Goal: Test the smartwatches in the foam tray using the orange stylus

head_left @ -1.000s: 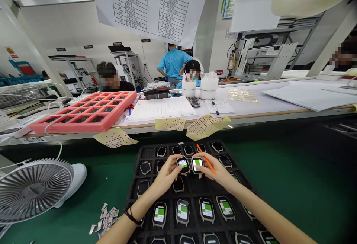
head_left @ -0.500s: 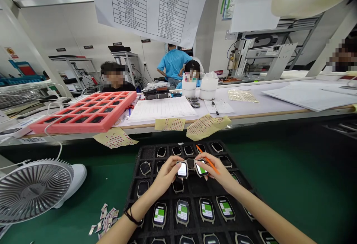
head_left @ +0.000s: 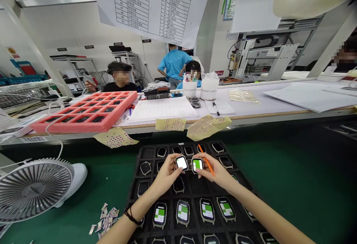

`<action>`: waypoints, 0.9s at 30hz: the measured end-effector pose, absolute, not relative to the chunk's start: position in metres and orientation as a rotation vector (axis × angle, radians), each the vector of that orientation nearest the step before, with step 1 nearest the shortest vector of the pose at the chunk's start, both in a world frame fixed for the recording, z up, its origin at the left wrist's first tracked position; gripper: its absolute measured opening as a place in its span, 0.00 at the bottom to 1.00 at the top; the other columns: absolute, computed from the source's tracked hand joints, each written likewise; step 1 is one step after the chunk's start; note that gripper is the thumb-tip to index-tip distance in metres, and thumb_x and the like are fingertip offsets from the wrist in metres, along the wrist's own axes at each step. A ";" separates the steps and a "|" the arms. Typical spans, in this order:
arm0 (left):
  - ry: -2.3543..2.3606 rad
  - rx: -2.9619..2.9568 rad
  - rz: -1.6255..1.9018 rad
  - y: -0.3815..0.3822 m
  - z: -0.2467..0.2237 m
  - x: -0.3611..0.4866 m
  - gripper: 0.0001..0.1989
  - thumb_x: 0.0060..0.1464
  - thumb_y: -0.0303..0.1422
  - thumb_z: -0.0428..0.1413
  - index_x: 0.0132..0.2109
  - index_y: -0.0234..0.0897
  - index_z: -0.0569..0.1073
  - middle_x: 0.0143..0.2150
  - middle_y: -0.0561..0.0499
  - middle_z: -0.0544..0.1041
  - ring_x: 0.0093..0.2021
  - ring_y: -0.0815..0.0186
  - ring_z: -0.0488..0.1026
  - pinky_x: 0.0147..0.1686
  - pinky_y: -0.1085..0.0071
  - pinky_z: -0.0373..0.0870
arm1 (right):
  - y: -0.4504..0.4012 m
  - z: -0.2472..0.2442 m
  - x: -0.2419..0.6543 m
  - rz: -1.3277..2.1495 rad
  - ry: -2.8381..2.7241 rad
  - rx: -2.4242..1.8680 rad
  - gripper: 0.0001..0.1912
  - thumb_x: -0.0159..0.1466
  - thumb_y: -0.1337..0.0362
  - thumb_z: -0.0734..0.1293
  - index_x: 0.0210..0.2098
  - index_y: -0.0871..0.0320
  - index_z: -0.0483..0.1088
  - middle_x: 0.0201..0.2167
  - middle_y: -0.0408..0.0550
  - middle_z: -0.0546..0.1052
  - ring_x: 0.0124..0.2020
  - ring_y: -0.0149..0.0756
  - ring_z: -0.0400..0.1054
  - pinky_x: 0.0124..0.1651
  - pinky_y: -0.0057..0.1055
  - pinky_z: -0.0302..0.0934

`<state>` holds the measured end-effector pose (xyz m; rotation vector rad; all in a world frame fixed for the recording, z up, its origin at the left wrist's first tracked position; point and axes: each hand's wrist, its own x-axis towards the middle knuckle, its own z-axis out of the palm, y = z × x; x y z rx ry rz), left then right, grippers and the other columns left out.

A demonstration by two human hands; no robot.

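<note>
Two lit watches (head_left: 182, 163) (head_left: 197, 164) sit clasped, one each, in inward-angled left hand (head_left: 168, 170) and right hand (head_left: 215, 169).

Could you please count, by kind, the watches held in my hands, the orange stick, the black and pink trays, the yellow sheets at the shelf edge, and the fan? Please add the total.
Held watches: 2
Orange stick: 1
Black tray: 1
Pink tray: 1
Yellow sheets: 3
Fan: 1
Total: 9
</note>
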<state>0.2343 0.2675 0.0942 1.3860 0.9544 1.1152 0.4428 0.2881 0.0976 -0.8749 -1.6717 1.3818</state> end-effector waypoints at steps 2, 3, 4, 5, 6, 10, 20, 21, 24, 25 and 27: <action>0.950 1.392 1.118 0.267 0.094 0.234 0.21 0.50 0.37 0.61 0.50 0.39 0.64 0.48 0.46 0.70 0.41 0.64 0.70 0.40 0.68 0.69 | 0.288 0.098 0.442 1.417 -1.622 -0.897 0.21 0.58 0.50 0.68 0.44 0.55 0.65 0.29 0.42 0.68 0.23 0.31 0.67 0.18 0.24 0.55; 0.952 1.389 1.119 0.267 0.095 0.234 0.21 0.50 0.38 0.61 0.49 0.39 0.64 0.47 0.46 0.70 0.41 0.64 0.70 0.41 0.67 0.69 | 0.287 0.099 0.442 1.425 -1.601 -0.908 0.20 0.60 0.48 0.66 0.44 0.56 0.65 0.27 0.41 0.68 0.22 0.31 0.67 0.16 0.24 0.52; 0.961 1.381 1.119 0.267 0.095 0.234 0.21 0.50 0.39 0.61 0.49 0.38 0.65 0.47 0.46 0.70 0.41 0.64 0.70 0.40 0.67 0.69 | 0.287 0.099 0.442 1.427 -1.586 -0.914 0.20 0.61 0.47 0.64 0.43 0.57 0.66 0.26 0.41 0.68 0.21 0.31 0.68 0.16 0.23 0.51; 0.974 1.370 1.117 0.267 0.096 0.234 0.21 0.50 0.41 0.61 0.48 0.38 0.65 0.46 0.46 0.70 0.39 0.64 0.70 0.38 0.68 0.70 | 0.287 0.100 0.442 1.424 -1.578 -0.916 0.20 0.62 0.47 0.63 0.42 0.57 0.66 0.24 0.41 0.68 0.21 0.32 0.68 0.16 0.23 0.51; 0.986 1.360 1.115 0.267 0.097 0.234 0.21 0.50 0.43 0.60 0.47 0.38 0.65 0.45 0.47 0.71 0.38 0.65 0.70 0.35 0.70 0.70 | 0.287 0.100 0.442 1.421 -1.577 -0.916 0.20 0.62 0.46 0.62 0.41 0.57 0.66 0.23 0.41 0.68 0.21 0.32 0.68 0.16 0.23 0.51; 1.027 1.359 1.120 0.267 0.100 0.233 0.20 0.53 0.48 0.56 0.43 0.37 0.68 0.37 0.49 0.71 0.31 0.69 0.67 0.24 0.76 0.63 | 0.288 0.100 0.442 1.430 -1.594 -0.907 0.22 0.61 0.46 0.63 0.42 0.58 0.67 0.24 0.41 0.68 0.22 0.32 0.68 0.16 0.23 0.50; 1.023 1.363 1.088 0.267 0.100 0.233 0.19 0.52 0.48 0.57 0.41 0.38 0.66 0.34 0.53 0.68 0.30 0.70 0.66 0.24 0.77 0.64 | 0.289 0.092 0.447 1.371 -1.738 -0.784 0.20 0.58 0.59 0.70 0.48 0.53 0.65 0.39 0.46 0.70 0.34 0.34 0.70 0.38 0.32 0.68; 1.005 1.376 1.093 0.267 0.099 0.233 0.18 0.52 0.46 0.57 0.42 0.38 0.66 0.36 0.52 0.69 0.33 0.69 0.67 0.27 0.76 0.66 | 0.289 0.092 0.446 1.369 -1.731 -0.787 0.19 0.58 0.58 0.71 0.47 0.53 0.65 0.39 0.46 0.70 0.34 0.34 0.70 0.40 0.33 0.68; 0.968 1.412 1.105 0.267 0.097 0.233 0.19 0.51 0.42 0.60 0.45 0.38 0.64 0.42 0.48 0.70 0.40 0.65 0.69 0.36 0.72 0.68 | 0.288 0.097 0.445 1.401 -1.655 -0.849 0.18 0.58 0.54 0.70 0.45 0.54 0.66 0.35 0.44 0.70 0.28 0.32 0.67 0.33 0.32 0.69; 0.969 1.426 1.102 0.267 0.097 0.233 0.20 0.50 0.40 0.60 0.46 0.38 0.64 0.43 0.48 0.70 0.41 0.65 0.69 0.37 0.72 0.67 | 0.288 0.099 0.444 1.405 -1.623 -0.877 0.18 0.58 0.53 0.69 0.43 0.54 0.67 0.33 0.43 0.69 0.26 0.31 0.66 0.30 0.30 0.68; 0.986 1.450 1.086 0.267 0.096 0.233 0.21 0.50 0.37 0.61 0.47 0.38 0.63 0.44 0.48 0.70 0.42 0.65 0.69 0.37 0.72 0.66 | 0.287 0.101 0.444 1.389 -1.569 -0.928 0.18 0.57 0.51 0.70 0.40 0.55 0.68 0.31 0.43 0.68 0.25 0.30 0.64 0.25 0.27 0.66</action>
